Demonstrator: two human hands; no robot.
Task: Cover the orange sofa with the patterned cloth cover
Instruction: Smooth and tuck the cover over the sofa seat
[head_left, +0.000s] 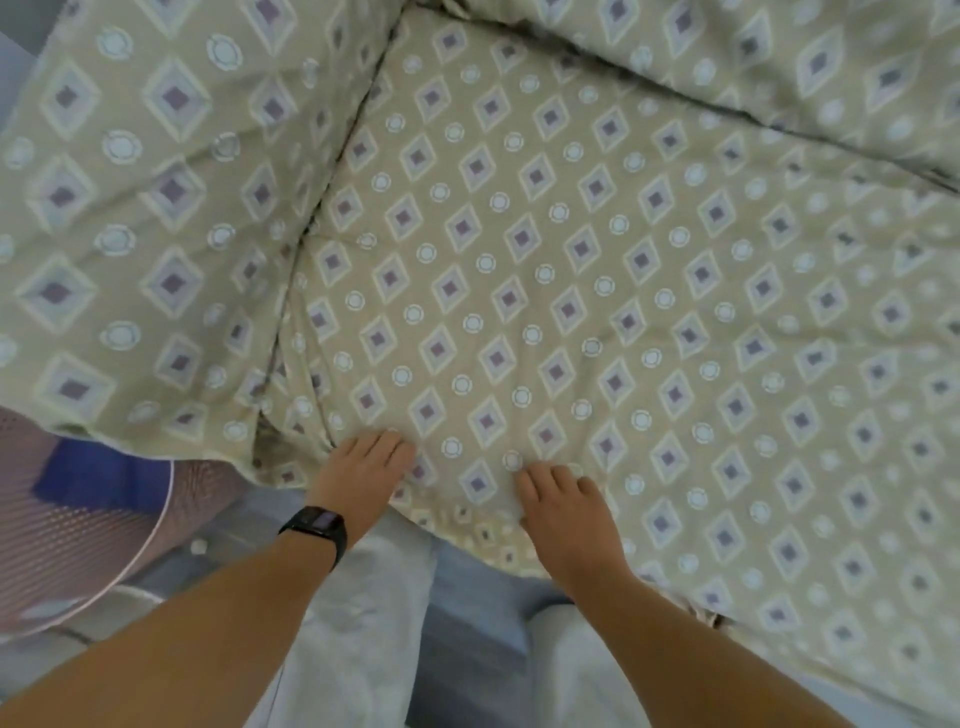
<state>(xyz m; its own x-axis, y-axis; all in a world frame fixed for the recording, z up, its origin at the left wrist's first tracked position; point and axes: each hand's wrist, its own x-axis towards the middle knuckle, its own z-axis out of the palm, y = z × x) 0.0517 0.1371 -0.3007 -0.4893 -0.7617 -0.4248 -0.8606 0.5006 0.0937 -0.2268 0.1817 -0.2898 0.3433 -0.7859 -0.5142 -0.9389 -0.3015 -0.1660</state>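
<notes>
Head view: patterned cloth cover (519, 270) lies over seat, armrest and backrest; no orange of the sofa shows. Cover's front edge runs left-right just under both hands, crease by armrest is nearest the left hand (363, 467). Left hand w/ black watch (317, 522) rests flat, fingers spread on cloth. Right hand (563, 506) flat too, fingers relaxed, pressing front edge. Prob. final smoothing/tucking.

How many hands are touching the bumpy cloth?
2: the left hand, with a dark watch, presses the cloth cover near the armrest fold; the right hand presses its front edge.
</notes>
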